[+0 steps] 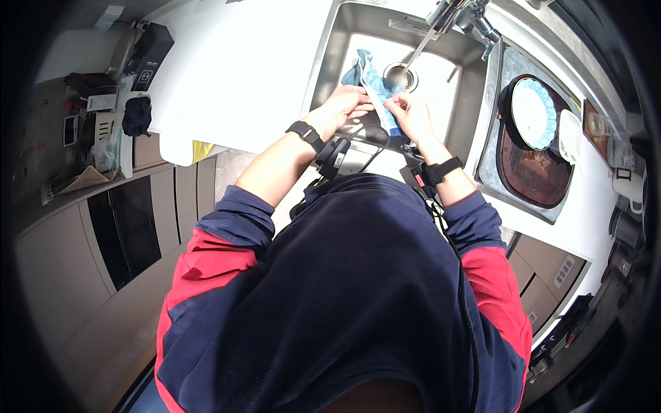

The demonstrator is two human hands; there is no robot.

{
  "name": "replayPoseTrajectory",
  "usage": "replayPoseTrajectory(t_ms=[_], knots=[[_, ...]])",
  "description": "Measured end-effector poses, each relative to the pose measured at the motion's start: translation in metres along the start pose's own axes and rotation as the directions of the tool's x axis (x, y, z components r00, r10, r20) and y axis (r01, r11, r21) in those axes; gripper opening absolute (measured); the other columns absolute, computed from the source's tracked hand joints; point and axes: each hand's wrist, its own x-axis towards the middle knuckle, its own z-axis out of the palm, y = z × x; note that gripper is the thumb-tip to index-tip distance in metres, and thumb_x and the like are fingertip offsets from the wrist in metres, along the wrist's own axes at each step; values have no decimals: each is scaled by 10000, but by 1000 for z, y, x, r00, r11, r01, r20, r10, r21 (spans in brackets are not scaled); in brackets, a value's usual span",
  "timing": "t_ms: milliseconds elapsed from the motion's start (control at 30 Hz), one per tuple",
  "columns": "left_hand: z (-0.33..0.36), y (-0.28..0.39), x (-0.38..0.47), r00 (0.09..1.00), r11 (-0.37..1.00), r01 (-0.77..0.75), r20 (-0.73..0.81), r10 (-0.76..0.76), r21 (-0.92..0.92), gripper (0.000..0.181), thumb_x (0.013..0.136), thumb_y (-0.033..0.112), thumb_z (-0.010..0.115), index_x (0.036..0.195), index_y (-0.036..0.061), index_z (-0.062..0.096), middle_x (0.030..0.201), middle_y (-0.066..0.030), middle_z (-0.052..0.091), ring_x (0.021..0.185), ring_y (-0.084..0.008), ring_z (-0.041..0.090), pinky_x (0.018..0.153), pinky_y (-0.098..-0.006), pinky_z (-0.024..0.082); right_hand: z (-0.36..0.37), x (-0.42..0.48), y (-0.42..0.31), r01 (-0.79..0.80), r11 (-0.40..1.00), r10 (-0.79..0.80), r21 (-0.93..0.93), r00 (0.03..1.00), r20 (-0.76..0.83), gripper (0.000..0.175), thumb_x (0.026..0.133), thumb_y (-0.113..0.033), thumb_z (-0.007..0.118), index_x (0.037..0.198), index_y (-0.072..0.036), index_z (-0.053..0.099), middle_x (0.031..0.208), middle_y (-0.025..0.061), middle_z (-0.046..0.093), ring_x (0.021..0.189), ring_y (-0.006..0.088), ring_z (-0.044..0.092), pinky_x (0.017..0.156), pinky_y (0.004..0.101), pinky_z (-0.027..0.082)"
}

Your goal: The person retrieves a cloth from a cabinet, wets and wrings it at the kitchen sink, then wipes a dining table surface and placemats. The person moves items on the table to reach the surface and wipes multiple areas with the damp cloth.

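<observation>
A wet-looking blue cloth [376, 88] with a pale edge hangs between my hands over the stainless steel sink [452, 113]. My left hand [347, 106] has its fingers on the cloth's left side, holding it near the pale edge. On the other side, my right hand [410, 113] pinches the cloth between thumb and fingers. Water runs from the chrome faucet [446, 18] toward the drain [409, 77], just beyond the cloth. Part of the cloth is hidden behind my fingers.
Right of the sink, a scalloped blue-and-white plate [532, 113] and a white dish [569, 135] rest on a dark oval tray [534, 173]. White countertop [248, 67] extends left, with a black box [153, 54] at its far end. Black straps with devices circle both wrists.
</observation>
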Motion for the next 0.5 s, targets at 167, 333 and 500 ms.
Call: replayPoseTrajectory(t_ms=[167, 333, 500], knots=[[-29, -4, 2, 952, 981, -15, -302, -45, -194, 278, 887, 19, 491, 1164, 21, 486, 971, -72, 590, 850, -158, 636, 662, -231, 522, 7, -16, -42, 375, 898, -395, -230, 918, -46, 256, 833, -28, 574, 1071, -91, 646, 1072, 117, 634, 1027, 304, 590, 907, 372, 460], [-28, 1, -10, 906, 956, -214, -406, 117, -202, 266, 920, 67, 447, 1175, -8, 464, 1052, -124, 546, 866, -199, 596, 752, -298, 511, -4, -28, -118, 670, 742, -669, 10, 740, 63, 192, 800, -56, 576, 986, -42, 621, 930, 143, 626, 929, 303, 589, 850, 387, 463], [-29, -4, -16, 910, 932, -127, -413, -26, -339, 221, 944, 100, 428, 1114, -36, 467, 1014, -132, 538, 917, -219, 581, 894, -291, 476, -5, -46, -153, 845, 503, -736, -181, 529, 424, 551, 657, -43, 681, 1179, -31, 504, 988, 120, 556, 969, 266, 566, 894, 377, 417]])
